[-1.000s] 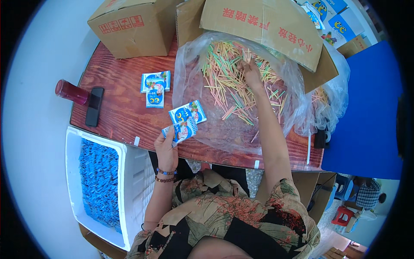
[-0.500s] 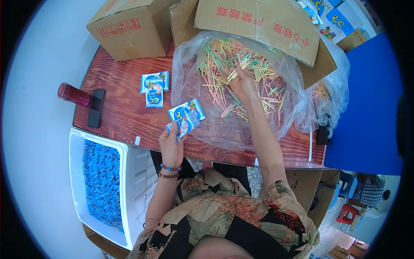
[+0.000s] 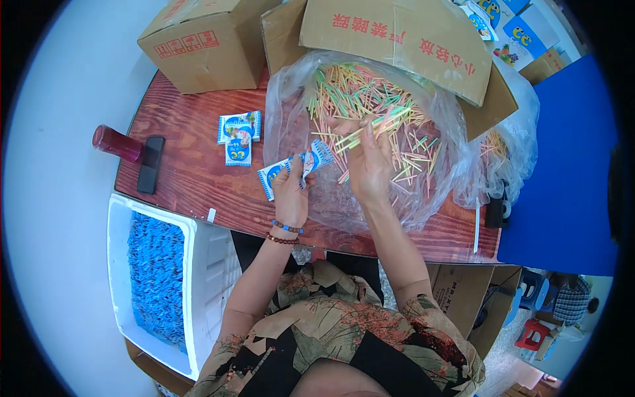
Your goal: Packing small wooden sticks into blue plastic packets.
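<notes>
My left hand point(image 3: 291, 192) is closed on a small blue and white packet point(image 3: 317, 156), near the table's front middle. Another like packet point(image 3: 270, 180) lies against the same hand; whether it too is gripped I cannot tell. Between thumb and fingers of my right hand point(image 3: 370, 159) is a small bundle of thin pastel sticks point(image 3: 391, 122), yellow, pink and green, held just right of the packet. Behind it, a loose pile of the same sticks point(image 3: 360, 86) spreads over a clear plastic bag point(image 3: 291, 99) on the table.
More packets point(image 3: 238, 139) lie on the reddish wooden table point(image 3: 192, 145). A dark phone point(image 3: 151, 165) and a red cylinder point(image 3: 118, 143) sit left. Cardboard boxes point(image 3: 205, 53) stand behind. A white foam box point(image 3: 190, 278) with blue contents is lower left; a person point(image 3: 571, 299) is far right.
My right hand has drawn back from the pile, bringing the bundle of sticks toward me. My left hand has moved right and up with the packet, now close to the right hand.
</notes>
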Tool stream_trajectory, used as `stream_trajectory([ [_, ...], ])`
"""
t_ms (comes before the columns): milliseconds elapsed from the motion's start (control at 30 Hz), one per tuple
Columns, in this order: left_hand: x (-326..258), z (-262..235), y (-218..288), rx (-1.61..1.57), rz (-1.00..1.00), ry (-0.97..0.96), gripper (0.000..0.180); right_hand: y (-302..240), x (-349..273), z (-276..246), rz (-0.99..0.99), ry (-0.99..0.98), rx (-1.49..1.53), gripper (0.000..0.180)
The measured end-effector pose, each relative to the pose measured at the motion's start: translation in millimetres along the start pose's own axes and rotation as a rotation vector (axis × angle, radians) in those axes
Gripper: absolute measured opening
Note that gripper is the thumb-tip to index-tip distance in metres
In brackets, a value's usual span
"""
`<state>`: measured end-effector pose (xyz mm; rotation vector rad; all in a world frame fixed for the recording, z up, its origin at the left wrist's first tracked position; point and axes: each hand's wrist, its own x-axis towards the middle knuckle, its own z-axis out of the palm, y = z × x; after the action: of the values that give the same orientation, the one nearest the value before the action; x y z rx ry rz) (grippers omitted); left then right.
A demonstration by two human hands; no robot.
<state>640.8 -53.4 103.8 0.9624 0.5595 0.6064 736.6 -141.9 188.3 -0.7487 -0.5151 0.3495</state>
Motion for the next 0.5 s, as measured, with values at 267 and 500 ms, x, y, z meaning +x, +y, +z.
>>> stream_trajectory([
  [267,-7.0,27.3,6.4,-0.176,-0.123,0.012,0.022,18.5,-15.3,-4.7,-0.050,0.018,-0.361,0.028],
  [500,5.3,37.8,-7.9,-0.383,-0.093,-0.047,0.017,21.5,-18.3,-13.1,-0.062,0.013,-0.323,0.032],
])
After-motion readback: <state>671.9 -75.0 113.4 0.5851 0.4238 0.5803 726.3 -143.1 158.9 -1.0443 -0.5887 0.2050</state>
